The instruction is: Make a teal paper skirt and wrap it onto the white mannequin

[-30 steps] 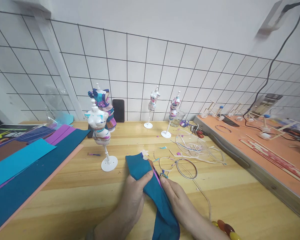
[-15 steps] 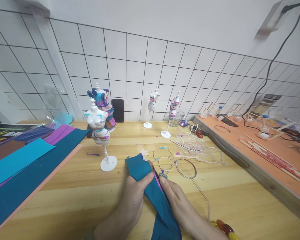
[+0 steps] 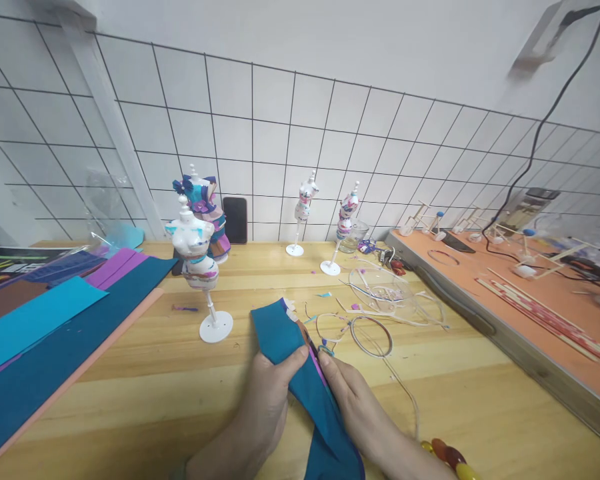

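Observation:
Both of my hands grip a long strip of teal crepe paper (image 3: pixel 275 327) above the front middle of the table. My left hand (image 3: pixel 265 400) pinches its left side, thumb on top. Along the right edge, my right hand (image 3: pixel 353 403) presses with thumb and fingers closed. Purple and brown layers show at that edge between my two thumbs. The strip's lower end hangs folded below my hands and runs out of view. A white mini dress form (image 3: pixel 193 243) with paint patches stands to the left, apart from my hands.
Behind it stand a dressed mini form (image 3: pixel 219 223) and a phone (image 3: pixel 235 220). Two more forms (image 3: pixel 304 200) (image 3: pixel 347 217) stand at the back. Crepe paper sheets (image 3: pixel 70 347) lie left. Right are wire hoops (image 3: pixel 371 336), beads (image 3: pixel 447 453) and an orange board (image 3: pixel 545 293) with sticks.
The far end of the teal paper has tilted up slightly. My hands keep nearly the same grip and place, and the view has shifted a little.

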A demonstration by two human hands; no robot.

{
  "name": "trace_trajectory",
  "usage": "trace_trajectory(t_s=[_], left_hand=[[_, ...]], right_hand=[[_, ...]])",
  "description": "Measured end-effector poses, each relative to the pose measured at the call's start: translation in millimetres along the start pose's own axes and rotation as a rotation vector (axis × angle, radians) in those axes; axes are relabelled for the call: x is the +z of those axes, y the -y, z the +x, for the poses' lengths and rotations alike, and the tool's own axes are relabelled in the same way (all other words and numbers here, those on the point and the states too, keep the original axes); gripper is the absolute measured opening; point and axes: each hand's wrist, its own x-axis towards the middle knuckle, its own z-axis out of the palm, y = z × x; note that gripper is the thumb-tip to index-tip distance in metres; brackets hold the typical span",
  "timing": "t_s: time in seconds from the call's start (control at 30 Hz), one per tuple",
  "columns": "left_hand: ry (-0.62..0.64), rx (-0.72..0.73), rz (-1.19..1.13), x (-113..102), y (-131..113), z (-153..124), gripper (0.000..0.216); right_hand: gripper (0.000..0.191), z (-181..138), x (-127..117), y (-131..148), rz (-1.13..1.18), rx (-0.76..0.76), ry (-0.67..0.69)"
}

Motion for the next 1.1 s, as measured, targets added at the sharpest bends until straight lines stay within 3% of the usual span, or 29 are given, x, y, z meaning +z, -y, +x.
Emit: trace_trajectory(t_s=[0.4, 0.67, 0.87, 1.1], left_hand=[[0.020, -0.017, -0.023, 0, -1, 0, 0.037], [-0.048, -0.230, -0.221, 1, -28, 10, 0.035], [-0.125, -0.111, -0.088, -10, -29, 20, 0.018], [0.092, -0.201, -0.069, -10, -30, 17, 0.016]], right_hand=[[0.044, 0, -1, 1, -0.050, 0.031, -0.008], [0.044, -2, -2, 2, -0.119, 0.035, -0.006], [0.045, -1, -2, 3, -0.096, 0.025, 0.023], [0.046, 0, -3, 2, -0.163, -0.001, 0.032]])
